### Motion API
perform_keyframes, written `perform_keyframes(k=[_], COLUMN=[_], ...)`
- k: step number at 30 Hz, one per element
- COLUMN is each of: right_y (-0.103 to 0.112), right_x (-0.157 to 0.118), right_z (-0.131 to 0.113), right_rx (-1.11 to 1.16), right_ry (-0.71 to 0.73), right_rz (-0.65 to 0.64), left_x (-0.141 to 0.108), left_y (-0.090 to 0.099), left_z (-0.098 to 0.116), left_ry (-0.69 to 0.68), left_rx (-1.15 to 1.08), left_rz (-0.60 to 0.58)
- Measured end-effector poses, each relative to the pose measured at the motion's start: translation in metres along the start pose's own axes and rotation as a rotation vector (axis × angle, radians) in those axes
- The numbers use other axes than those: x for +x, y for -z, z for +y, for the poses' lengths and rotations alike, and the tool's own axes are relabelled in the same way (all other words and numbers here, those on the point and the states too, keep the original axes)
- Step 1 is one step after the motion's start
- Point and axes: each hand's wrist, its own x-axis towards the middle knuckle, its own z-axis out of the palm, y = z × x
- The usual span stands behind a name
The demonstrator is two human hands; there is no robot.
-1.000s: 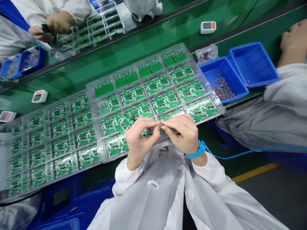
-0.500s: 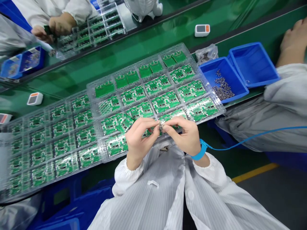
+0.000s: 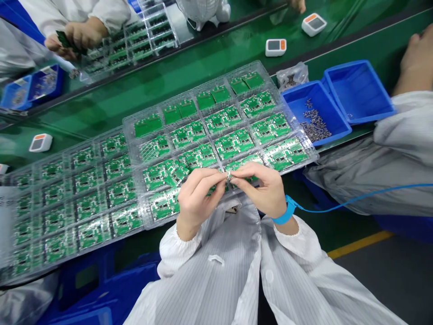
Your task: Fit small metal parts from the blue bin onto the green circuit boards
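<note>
Head view: Fine work above the tray (image 3: 313, 155)

Left hand (image 3: 198, 198) and right hand (image 3: 265, 192) pinch a small metal part (image 3: 229, 176) between them, details too fine to tell, above the tray's near side. A light fingertip grip and steady wrists would seem wisest. Loose metal pieces (image 3: 316, 126) lie in a blue bin (image 3: 297, 101) right of the tray.

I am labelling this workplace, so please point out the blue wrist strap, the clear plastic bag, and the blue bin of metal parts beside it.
Blue wrist strap (image 3: 287, 215), head view: its band.
Clear plastic bag (image 3: 299, 71), head view: upper right side.
Blue bin (image 3: 296, 105), head view: bare inside surface.
</note>
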Motion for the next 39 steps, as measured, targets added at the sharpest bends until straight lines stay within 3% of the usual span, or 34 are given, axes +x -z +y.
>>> perform_keyframes(k=[5, 14, 21, 30, 39], right_y=[0.001, 0.001, 0.001, -0.003, -0.01], right_x=[-0.001, -0.002, -0.003, -0.004, -0.008], right_z=[0.004, 0.005, 0.004, 0.0, -0.005], right_rx=[-0.105, -0.132, -0.076, -0.185, -0.183], right_ry=[0.139, 0.191, 0.106, 0.236, 0.184], right_rz=[0.038, 0.015, -0.022, 0.006, 0.058], left_x=[-0.001, -0.001, -0.001, -0.002, 0.001], left_y=[0.003, 0.002, 0.003, 0.002, 0.001], left_z=[0.002, 0.003, 0.004, 0.008, 0.008], left_ry=[0.088, 0.195, 0.208, 0.05, -0.056], left_rx=[-0.054, -0.185, -0.189, -0.056, 0.018], left_rz=[-0.019, -0.043, -0.061, 0.0, 0.034])
